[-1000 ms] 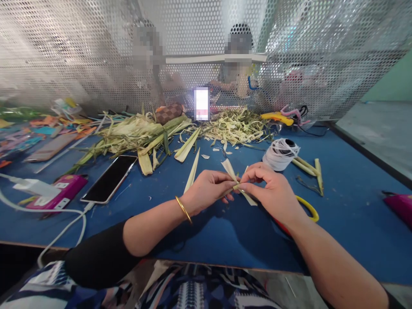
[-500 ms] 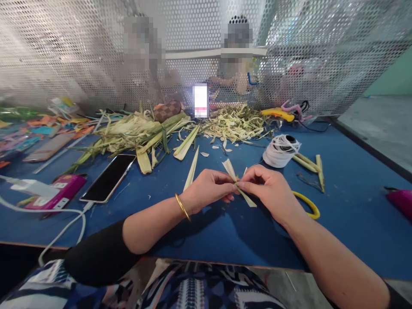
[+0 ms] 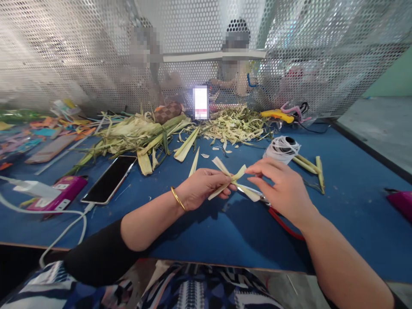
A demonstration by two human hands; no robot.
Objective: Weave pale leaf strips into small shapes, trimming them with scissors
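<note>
My left hand is closed on several pale corn husk strips, pinching them where they cross. Their ends fan out on both sides of the fingers. My right hand hovers just right of the upper strip's tip, thumb and fingers apart, with nothing visible between them. Below it on the table lie scissors with a red handle, partly covered by the hand and strips. Behind the right hand stands a spool of white string. A pointed husk piece lies beyond my left hand.
On the blue table, a husk pile and a heap of shredded husk lie at the back. A phone with a white cable is on the left. Stalk pieces lie right. A perforated screen stands behind.
My right hand has let go of the husk strips and moved right, its fingers opening. The strips, held in my left hand, now spread into a cross. The scissors' blades have come into view.
</note>
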